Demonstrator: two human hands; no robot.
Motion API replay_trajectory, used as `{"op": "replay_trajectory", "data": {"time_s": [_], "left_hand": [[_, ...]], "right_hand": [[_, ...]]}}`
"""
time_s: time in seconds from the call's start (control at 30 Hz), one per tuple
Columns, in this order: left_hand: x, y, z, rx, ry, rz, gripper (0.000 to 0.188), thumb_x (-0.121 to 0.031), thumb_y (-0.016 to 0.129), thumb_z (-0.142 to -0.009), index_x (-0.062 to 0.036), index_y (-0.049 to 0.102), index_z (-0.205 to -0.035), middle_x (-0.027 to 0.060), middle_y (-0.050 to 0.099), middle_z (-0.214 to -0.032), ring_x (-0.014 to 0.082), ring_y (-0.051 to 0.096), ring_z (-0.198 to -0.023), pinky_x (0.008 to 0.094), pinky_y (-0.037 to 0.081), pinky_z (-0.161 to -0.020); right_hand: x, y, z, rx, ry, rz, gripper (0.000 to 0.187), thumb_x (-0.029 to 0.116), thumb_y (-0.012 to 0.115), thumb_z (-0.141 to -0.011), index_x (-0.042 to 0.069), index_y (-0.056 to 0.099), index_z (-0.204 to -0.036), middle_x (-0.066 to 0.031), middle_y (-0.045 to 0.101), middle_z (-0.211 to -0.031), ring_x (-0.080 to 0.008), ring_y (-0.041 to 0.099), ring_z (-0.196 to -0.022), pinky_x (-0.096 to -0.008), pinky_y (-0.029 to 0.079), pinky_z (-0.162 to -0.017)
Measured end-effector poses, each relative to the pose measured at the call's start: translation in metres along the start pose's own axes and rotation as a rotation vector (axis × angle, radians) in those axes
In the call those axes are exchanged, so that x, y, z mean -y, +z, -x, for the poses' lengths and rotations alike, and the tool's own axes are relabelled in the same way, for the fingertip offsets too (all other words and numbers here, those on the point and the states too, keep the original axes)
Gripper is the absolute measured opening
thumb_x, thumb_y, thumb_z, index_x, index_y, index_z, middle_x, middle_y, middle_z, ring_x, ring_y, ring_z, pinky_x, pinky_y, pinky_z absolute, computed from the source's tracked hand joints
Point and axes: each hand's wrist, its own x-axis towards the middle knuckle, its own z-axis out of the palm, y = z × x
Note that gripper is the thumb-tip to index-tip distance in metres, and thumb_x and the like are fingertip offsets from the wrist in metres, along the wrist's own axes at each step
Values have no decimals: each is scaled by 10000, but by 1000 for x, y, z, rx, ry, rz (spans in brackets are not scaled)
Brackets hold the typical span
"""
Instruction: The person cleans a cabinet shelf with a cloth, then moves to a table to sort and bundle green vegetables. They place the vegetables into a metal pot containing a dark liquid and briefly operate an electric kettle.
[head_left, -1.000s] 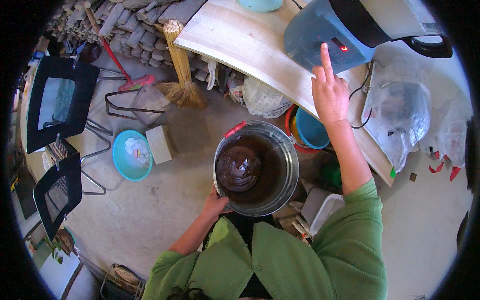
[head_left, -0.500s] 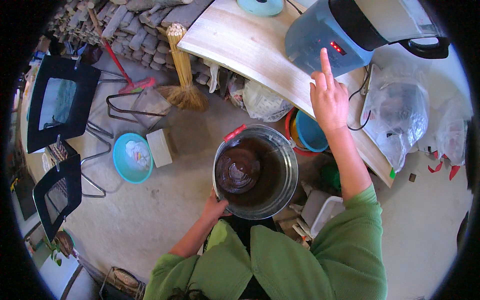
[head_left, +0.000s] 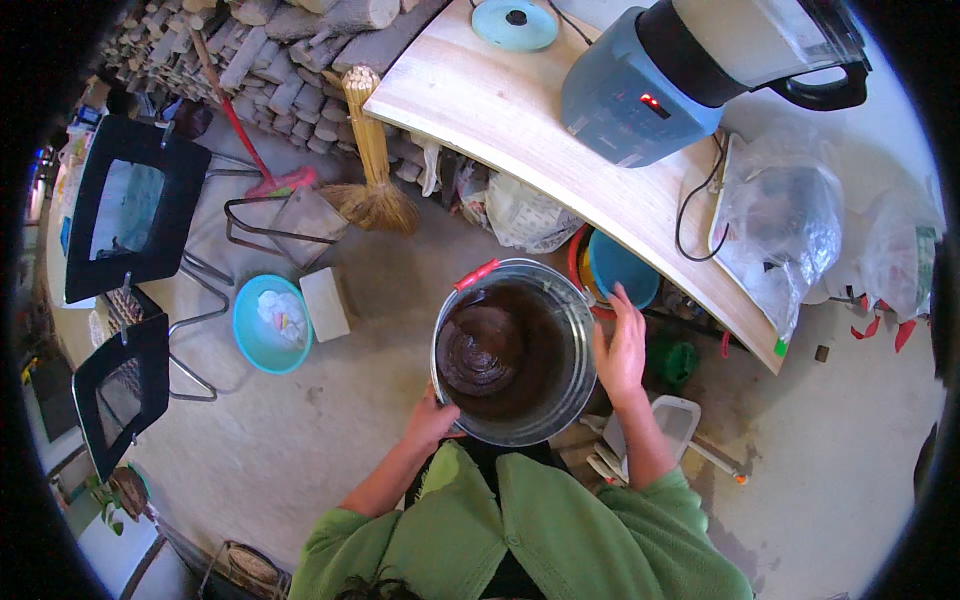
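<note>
A metal bucket (head_left: 572, 330) with dark brown contents (head_left: 485, 350) is held in front of my body; its wire handle with a red grip (head_left: 477, 275) lies against the far rim. My left hand (head_left: 432, 420) grips the bucket at its near left side, fingers partly hidden beneath it. Beside the right rim is my right hand (head_left: 622, 345), fingers stretched out and holding nothing; whether it touches the bucket I cannot tell. On the wooden table sits a blue countertop machine (head_left: 625, 100) with a lit red display and a clear jug (head_left: 760, 45) with a black handle on top.
The table (head_left: 480, 105) bears a light-blue lid (head_left: 515, 25) and a plastic bag (head_left: 785, 220). Below it are a blue basin (head_left: 622, 268) and a stuffed bag (head_left: 530, 215). Leftward stand a straw broom (head_left: 370, 150), a turquoise basin (head_left: 245, 330), a pale block (head_left: 325, 303) and black-framed chairs (head_left: 140, 215).
My right hand has come down from the machine's front, where one finger pointed at the display, to the bucket's right side. The left hand keeps its grip.
</note>
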Motion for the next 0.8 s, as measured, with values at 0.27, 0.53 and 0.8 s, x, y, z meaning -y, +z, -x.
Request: {"op": "replay_trajectory", "data": {"time_s": [0.27, 0.53, 0.8], "left_hand": [[6, -43, 26, 47, 45, -52, 576, -16, 604, -749, -53, 459, -1305, 119, 646, -1098, 268, 679, -902, 423, 616, -683], [-30, -63, 18, 80, 86, -21, 523, -120, 658, -753, -59, 535, -1257, 101, 670, -1080, 251, 678, -904, 379, 565, -627], [-14, -18, 12, 242, 80, -216, 642, -72, 628, -734, -74, 438, -1348, 119, 645, -1108, 264, 680, -876, 440, 599, -681]], "right_hand": [[-66, 51, 106, 325, 427, -659, 718, 223, 700, -884, -10, 343, -1461, -225, 527, -1360, -337, 529, -1247, -374, 406, -1039], [-43, 35, 43, 309, 322, -391, 315, 26, 573, -863, 3, 551, -1177, -278, 618, -1067, -454, 592, -1008, -460, 491, -835], [-72, -26, 142, 151, 546, -580, 422, -11, 579, -865, 59, 539, -1280, -158, 657, -1099, -282, 640, -1030, -365, 482, -897]]}}
